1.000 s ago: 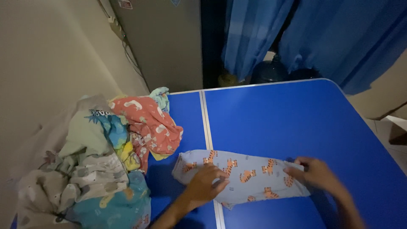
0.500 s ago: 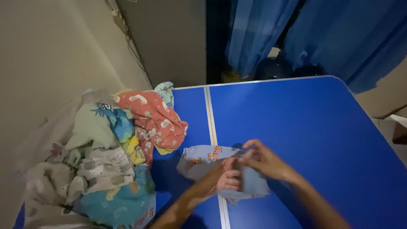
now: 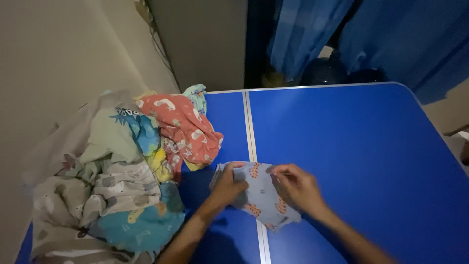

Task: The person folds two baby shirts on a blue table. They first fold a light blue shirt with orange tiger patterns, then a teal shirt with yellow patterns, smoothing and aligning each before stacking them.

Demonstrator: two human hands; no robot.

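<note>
Nearest the camera, two bare forearms rise from the bottom edge and meet over a small folded garment, pale grey-blue cloth printed with orange tiger figures, which lies flat on the blue tabletop across the pale seam line that runs from the near edge to the far edge. The left hand rests on the garment's left edge, its fingers curled over the cloth and pinching the folded border. The right hand sits on the garment's right part, its fingers bent and closed on a fold of the cloth near the upper edge; the picture is dim and slightly blurred there, so how much cloth they hold cannot be told. A corner of the garment pokes out toward the camera between the two wrists. Just to the left, close to the left hand but apart from the folded piece, a loose pile of clothes covers the left end of the tabletop: a teal piece at the near side, grey and white printed pieces in the middle, a pale green shirt with a blue pattern above them, and a coral-red piece with white figures draped at the top right of the heap, nearest the garment. Farther back the tabletop ends in a pale rim, and beyond it hang blue curtains, with a beige wall to the left.
</note>
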